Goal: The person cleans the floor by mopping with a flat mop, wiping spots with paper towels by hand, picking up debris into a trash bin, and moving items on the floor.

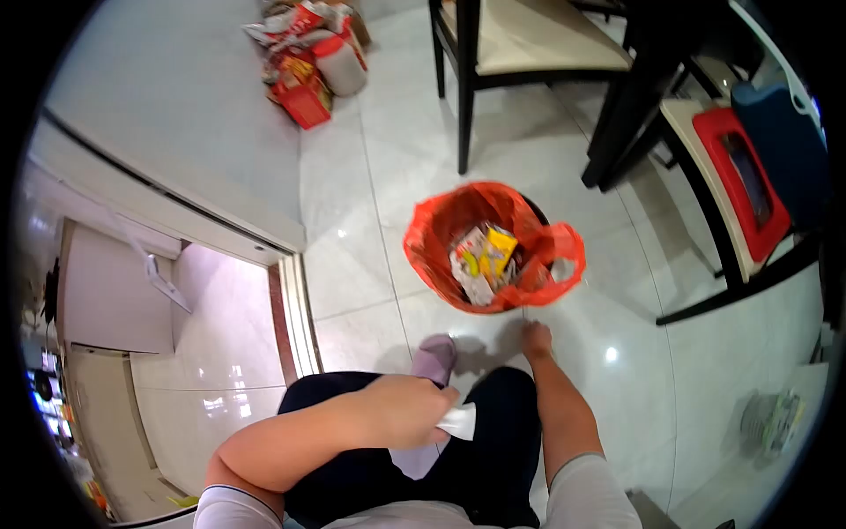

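Observation:
My left hand (pixel 412 413) is closed in front of my knees. A small smooth white piece (pixel 460 421), perhaps folded paper or plastic, sticks out of its fingers. Low down by the front of the bin is my right hand (pixel 536 339), its fingers curled in; whatever they may hold is hidden. The trash bin stands on the floor ahead, lined with a red plastic bag (pixel 430 256) whose edge folds over the rim. A bag handle loops out on the right. Inside the bag lie crumpled wrappers (pixel 476 264) and a yellow packet (pixel 499 250).
A chair (pixel 542 40) and a dark table stand ahead. Another chair at right carries a red-framed item (pixel 745 185). Snack bags and a red-lidded jar (pixel 339 66) sit by the wall. A doorway with a sliding track (pixel 300 313) opens at left. My slippered foot (pixel 434 357) is near the bin.

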{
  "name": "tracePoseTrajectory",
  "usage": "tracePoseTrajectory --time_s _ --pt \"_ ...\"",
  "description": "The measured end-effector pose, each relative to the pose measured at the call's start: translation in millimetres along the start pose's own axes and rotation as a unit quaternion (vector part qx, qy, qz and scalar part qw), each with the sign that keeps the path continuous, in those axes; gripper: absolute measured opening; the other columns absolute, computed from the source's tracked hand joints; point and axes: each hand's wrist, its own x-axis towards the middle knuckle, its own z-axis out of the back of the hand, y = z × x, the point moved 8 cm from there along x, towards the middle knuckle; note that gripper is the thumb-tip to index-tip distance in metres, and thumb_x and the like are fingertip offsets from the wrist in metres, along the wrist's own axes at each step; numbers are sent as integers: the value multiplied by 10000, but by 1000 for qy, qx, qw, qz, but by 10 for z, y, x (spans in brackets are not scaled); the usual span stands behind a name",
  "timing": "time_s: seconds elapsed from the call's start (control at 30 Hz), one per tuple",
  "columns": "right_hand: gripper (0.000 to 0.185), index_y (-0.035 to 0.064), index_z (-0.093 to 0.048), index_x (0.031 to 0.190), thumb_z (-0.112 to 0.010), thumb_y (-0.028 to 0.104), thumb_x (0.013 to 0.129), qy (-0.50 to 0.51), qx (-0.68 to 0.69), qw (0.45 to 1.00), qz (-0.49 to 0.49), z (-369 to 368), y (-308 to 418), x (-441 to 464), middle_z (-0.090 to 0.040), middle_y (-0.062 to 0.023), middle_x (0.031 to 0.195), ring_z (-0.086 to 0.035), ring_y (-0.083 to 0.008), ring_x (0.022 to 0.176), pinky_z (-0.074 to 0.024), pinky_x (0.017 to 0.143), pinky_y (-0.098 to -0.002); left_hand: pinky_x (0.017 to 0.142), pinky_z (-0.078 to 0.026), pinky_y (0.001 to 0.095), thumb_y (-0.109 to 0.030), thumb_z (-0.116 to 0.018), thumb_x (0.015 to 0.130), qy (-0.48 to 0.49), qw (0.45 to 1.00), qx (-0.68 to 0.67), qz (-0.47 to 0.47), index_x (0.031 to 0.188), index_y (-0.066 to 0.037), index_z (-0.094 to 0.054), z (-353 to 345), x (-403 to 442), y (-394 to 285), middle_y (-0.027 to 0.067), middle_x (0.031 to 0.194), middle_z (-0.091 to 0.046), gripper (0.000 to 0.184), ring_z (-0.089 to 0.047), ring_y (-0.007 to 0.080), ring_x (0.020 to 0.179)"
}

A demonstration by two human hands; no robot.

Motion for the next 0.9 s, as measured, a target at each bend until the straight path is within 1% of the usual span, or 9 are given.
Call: tracePoseTrajectory --time_s 0.03,0.1,0.17,0.47,0.6,0.67,0.77,0.83,0.9 --pt "263 34 -672 943 -493 223 905 -21 92 991 -93 195 -28 -175 -658 -185 1001 -632 -337 934 -510 827 -406 685 -498 453 -291 -657 817 12 1000 11 2 1053 18 -542 -33 17 -3 205 759 -638 404 -634 385 767" --pt "254 34 -677 971 -499 197 896 -26 -9 1000 1 151 82 -245 -661 -187 1005 -639 -343 926 -514 830 -409 688 -501 450 -293 -660 814 -3 1000 6 -7 1018 17 -548 -12 29 -42 204 762 -638 388 -637 383 768" --pt "257 30 -680 992 -492 172 887 6 76 992 -98 272 1 -359 -658 -186 1026 -632 -348 965 -509 859 -410 691 -502 453 -293 -665 809 -8 1000 18 -9 1003 18 -548 11 38 -78 205 769 -638 385 -637 384 775" --pt "246 9 -676 968 -481 107 854 -22 177 976 -127 221 -372 -720 -648 -222 1003 -621 -362 982 -504 870 -414 718 -504 469 -262 -692 780 2 999 32 -35 985 40 -548 -47 126 -254 231 818 -633 392 -632 404 841" --pt "224 6 -678 931 -495 96 837 -13 139 984 -112 113 -429 -761 -650 -226 986 -620 -364 971 -502 862 -419 731 -504 472 -264 -692 779 -12 997 57 -47 1008 42 -549 -92 169 -299 246 842 -633 408 -629 407 859" --pt "199 27 -689 911 -581 140 788 -76 135 984 -84 43 -442 -732 -662 -227 931 -640 -371 890 -517 822 -423 734 -504 473 -267 -693 779 -5 997 60 -46 1014 43 -550 -114 176 -326 251 851 -633 414 -629 406 864" --pt "193 22 -692 873 -608 153 758 -108 156 979 -79 0 -503 -736 -669 -219 892 -647 -365 864 -523 804 -417 733 -504 475 -280 -693 779 1 997 61 -47 1004 23 -557 -84 158 -353 239 842 -637 401 -632 401 859" --pt "169 22 -687 787 -592 156 748 -202 195 954 -103 149 -667 -796 -657 -207 762 -653 -364 768 -525 744 -439 709 -509 470 -294 -696 776 -5 997 58 -45 995 2 -563 -106 159 -335 214 812 -644 392 -640 390 822" --pt "151 5 -662 741 -677 146 691 -357 330 853 -191 891 -820 -1160 -643 -169 676 -643 -320 649 -511 648 -394 681 -514 459 -311 -690 777 -2 997 56 -49 990 -14 -566 -103 138 -353 189 783 -649 386 -647 375 775"
